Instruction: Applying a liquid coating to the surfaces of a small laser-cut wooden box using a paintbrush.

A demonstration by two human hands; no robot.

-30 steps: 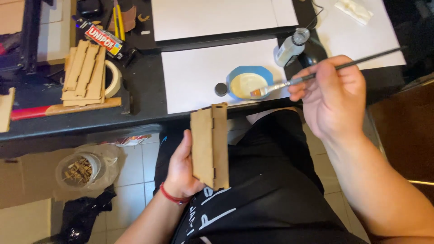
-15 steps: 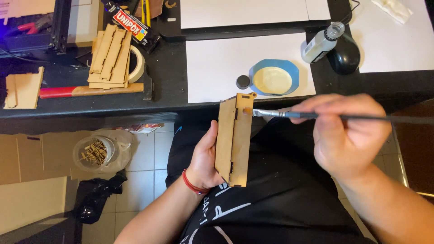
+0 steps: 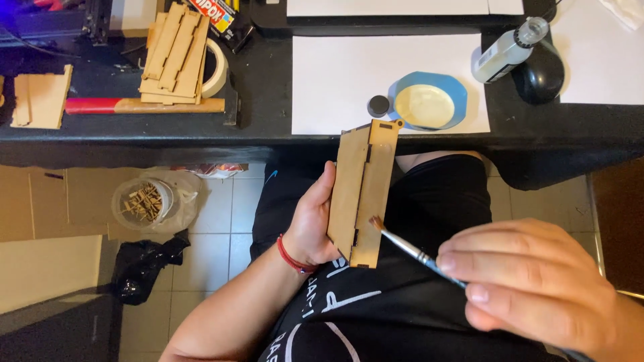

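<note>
1. A flat red, black and yellow printed package (image 3: 213, 13) lies at the desk's (image 3: 268, 100) far edge, just beside a roll of tape (image 3: 218, 67) and a stack of cut wooden pieces (image 3: 176, 57).
2. A small bottle with a white label (image 3: 503, 50) lies tilted beside a dark computer mouse (image 3: 542, 72).
3. On a white sheet (image 3: 335, 80) sit a blue dish (image 3: 429, 104) of pale liquid and a dark cap (image 3: 378, 105).
4. The left hand (image 3: 315, 224) has its grip clamped on a wooden panel assembly (image 3: 362, 191), held upright over the lap, below the desk edge.
5. The right hand (image 3: 537, 285) pinches a thin paintbrush (image 3: 409, 249); its bristles touch the panel's lower right edge.
6. Half a second ago the brush tip met the panel's top; now it is low, and the right hand has dropped.
</note>
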